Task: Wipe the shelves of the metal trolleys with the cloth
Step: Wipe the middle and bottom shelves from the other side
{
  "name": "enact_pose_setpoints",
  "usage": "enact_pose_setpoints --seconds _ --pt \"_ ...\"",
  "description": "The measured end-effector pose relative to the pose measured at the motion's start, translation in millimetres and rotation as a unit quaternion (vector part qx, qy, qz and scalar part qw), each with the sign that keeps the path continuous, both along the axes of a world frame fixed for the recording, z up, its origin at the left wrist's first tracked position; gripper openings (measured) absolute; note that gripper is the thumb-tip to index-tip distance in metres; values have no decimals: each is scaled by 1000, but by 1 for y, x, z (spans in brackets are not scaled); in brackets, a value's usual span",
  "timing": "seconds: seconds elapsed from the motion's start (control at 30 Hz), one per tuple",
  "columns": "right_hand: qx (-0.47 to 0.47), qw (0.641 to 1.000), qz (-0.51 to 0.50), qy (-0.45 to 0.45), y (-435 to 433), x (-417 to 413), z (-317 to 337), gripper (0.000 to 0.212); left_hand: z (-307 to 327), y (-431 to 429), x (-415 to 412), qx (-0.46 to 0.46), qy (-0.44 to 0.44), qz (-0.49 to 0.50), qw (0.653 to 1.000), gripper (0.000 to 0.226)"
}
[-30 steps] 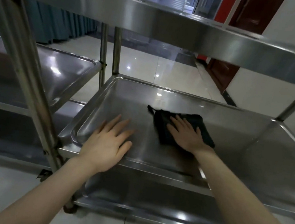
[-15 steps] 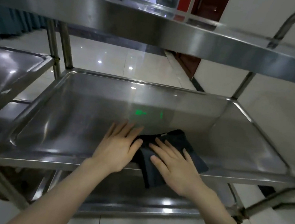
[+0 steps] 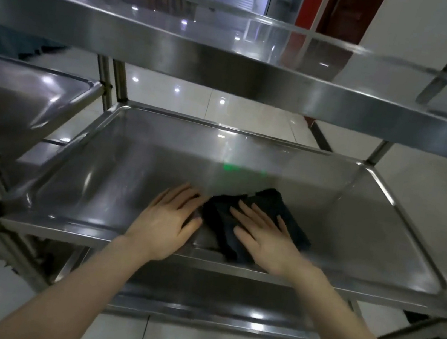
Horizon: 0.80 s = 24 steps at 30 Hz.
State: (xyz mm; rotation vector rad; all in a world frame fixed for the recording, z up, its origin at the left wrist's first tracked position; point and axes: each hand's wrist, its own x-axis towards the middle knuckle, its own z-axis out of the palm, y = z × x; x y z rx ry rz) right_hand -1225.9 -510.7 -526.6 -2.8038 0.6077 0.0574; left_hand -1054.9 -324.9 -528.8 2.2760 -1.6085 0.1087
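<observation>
— Where was the black cloth (image 3: 274,205) seen?
— At the middle shelf's (image 3: 130,173) near edge, pressed flat under the right hand (image 3: 264,238), fingers straight.
— And the left hand (image 3: 165,224)?
— Laid flat on that shelf, fingers extended, just beside the cloth.

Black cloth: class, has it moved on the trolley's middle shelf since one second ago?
Yes. The black cloth has slid toward the middle shelf's front rim, which it now reaches under the right hand; earlier it lay mid-shelf.
</observation>
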Motion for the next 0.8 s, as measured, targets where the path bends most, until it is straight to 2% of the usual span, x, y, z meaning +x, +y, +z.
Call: enact_pose_setpoints --seconds 0.07,0.13,0.2,0.3,0.43,0.57,0.63,0.8 --pt "-16 1000 -1 -23 21 -54 -5 53 1 0 -1 12 -2 -5 1000 51" --pt "-5 1000 -23 -11 17 -69 -2 49 0 -2 -1 16 -12 -16 1000 50" --pt "-2 998 -60 9 -4 -47 3 45 0 -5 -1 8 -20 -28 999 49" --pt "-7 987 -159 38 -49 10 13 51 -2 -11 0 -7 -41 -48 998 47" --pt "3 971 -237 21 -60 60 12 54 -7 -11 0 -15 -25 -55 998 48" --pt "5 987 -158 35 -15 47 5 50 -6 -7 6 -14 -1 -62 998 51" --pt "-6 992 -122 10 9 14 4 48 -4 -7 7 -5 16 -61 998 52" --pt "-35 993 -113 -8 61 -78 2 54 -5 -8 8 16 0 -59 998 53"
